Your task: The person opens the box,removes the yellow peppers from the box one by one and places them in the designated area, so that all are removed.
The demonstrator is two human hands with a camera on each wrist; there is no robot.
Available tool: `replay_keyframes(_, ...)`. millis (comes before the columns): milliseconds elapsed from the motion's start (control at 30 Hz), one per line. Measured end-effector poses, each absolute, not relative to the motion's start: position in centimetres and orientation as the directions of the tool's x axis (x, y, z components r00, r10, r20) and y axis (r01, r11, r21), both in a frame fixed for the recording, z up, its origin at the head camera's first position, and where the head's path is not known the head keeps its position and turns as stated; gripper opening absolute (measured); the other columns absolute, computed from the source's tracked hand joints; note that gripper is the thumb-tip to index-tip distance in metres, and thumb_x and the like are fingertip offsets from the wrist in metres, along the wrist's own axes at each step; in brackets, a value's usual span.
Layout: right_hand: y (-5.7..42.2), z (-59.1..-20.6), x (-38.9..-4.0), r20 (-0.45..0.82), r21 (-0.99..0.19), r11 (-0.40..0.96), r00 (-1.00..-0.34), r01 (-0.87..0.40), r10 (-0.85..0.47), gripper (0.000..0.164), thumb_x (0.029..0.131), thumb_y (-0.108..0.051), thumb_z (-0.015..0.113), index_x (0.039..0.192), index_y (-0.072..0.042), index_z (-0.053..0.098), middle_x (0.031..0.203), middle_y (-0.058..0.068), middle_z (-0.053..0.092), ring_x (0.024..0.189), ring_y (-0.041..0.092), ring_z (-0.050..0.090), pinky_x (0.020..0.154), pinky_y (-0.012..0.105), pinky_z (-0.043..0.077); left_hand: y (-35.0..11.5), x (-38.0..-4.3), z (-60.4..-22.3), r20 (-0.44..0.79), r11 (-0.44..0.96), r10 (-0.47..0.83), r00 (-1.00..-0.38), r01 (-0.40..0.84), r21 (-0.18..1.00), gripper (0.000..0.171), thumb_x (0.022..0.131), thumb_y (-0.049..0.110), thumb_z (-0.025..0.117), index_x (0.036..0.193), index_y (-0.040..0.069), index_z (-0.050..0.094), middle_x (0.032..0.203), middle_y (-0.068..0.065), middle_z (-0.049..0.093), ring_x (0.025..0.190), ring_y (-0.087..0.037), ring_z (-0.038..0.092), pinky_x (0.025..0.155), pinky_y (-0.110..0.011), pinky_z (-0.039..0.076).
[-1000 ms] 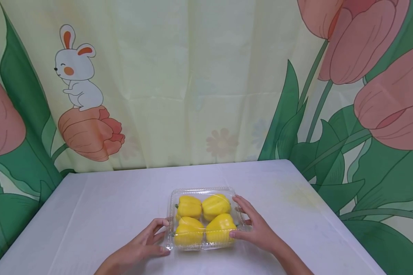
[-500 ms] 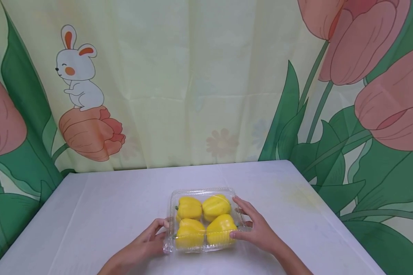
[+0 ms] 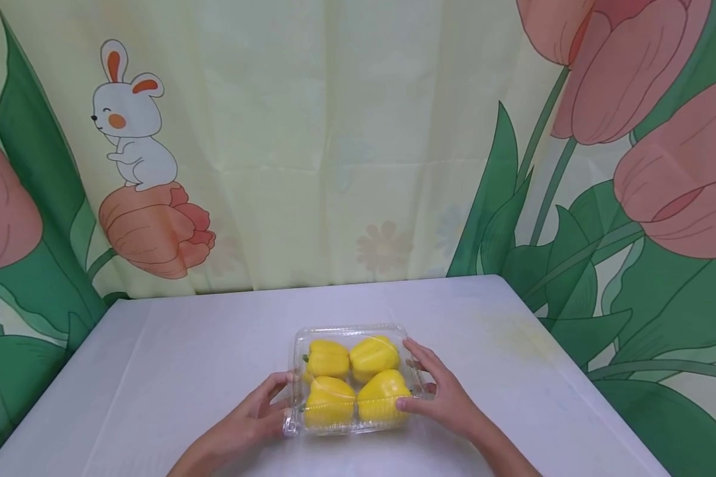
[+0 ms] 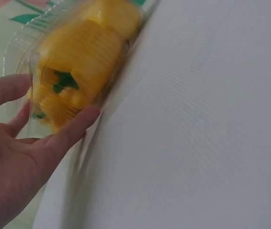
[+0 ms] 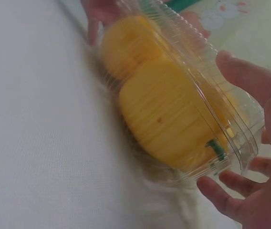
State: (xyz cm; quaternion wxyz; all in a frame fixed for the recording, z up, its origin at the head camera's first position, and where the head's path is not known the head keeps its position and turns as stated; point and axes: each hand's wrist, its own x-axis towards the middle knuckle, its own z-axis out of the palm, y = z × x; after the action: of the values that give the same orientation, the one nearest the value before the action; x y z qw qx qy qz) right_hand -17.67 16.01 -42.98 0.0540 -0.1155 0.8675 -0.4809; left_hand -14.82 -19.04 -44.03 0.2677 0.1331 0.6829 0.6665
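A clear plastic clamshell box (image 3: 352,329) with its lid down stands on the white-covered table. Inside it lie several yellow bell peppers (image 3: 331,401), one showing a green stem (image 4: 65,82) in the left wrist view. My left hand (image 3: 250,417) holds the box at its left side, and its thumb tip is hidden behind the near left corner in the head view. On the right side my right hand (image 3: 444,394) grips the box, thumb over the lid's edge. In the right wrist view, the other fingers (image 5: 221,198) lie low along the box's end.
The white tablecloth (image 3: 215,351) spreads around the box on all sides. Behind the table hangs a curtain (image 3: 274,132) printed with a rabbit and large tulips. The table's back edge (image 3: 310,289) lies against it.
My left thumb, visible in front of the box's near left corner one second ago, has drawn in behind that corner. My right hand and the peppers stay nearly still.
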Motion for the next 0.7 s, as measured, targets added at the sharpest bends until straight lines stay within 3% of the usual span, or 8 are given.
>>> replay_keyframes(200, 15.5, -42.7, -17.5, 0.009, -0.851, 0.501, -0.959, -0.155, -0.282, 0.091, 0.074, -0.039, 0.081, 0.150, -0.033, 0.031, 0.157, 0.000, 0.030, 0.134, 0.033, 0.043, 0.093, 0.041, 0.054, -17.7, -15.2, -43.9, -0.141, 0.175, 0.446, -0.884, -0.069, 0.982, 0.056, 0.086, 0.021, 0.072, 0.131, 0.009, 0.042, 0.152, -0.021, 0.025, 0.122, -0.032, 0.052, 0.081, -0.031, 0.054)
replay_keyframes(367, 15.6, -42.8, -17.5, -0.004, -0.852, 0.504, -0.962, -0.138, -0.272, 0.091, 0.074, -0.039, 0.081, 0.150, -0.034, 0.031, 0.159, 0.000, 0.027, 0.135, 0.033, 0.043, 0.093, 0.041, 0.054, -17.3, -15.5, -43.6, -0.164, 0.206, 0.458, -0.874, -0.075, 0.976, 0.054, 0.087, 0.026, 0.071, 0.130, 0.012, 0.043, 0.150, -0.021, 0.027, 0.105, -0.026, 0.059, 0.076, -0.031, 0.054)
replay_keyframes(700, 15.7, -42.6, -17.8, -0.014, -0.856, 0.500, -0.960, -0.132, -0.279, 0.093, 0.074, -0.042, 0.080, 0.151, -0.035, 0.028, 0.162, 0.001, 0.019, 0.137, 0.034, 0.040, 0.094, 0.041, 0.054, -17.2, -15.6, -43.4, -0.172, 0.215, 0.433, -0.885, -0.084, 0.973, 0.056, 0.084, 0.028, 0.074, 0.131, 0.014, 0.046, 0.151, -0.021, 0.025, 0.115, -0.028, 0.053, 0.078, -0.031, 0.054)
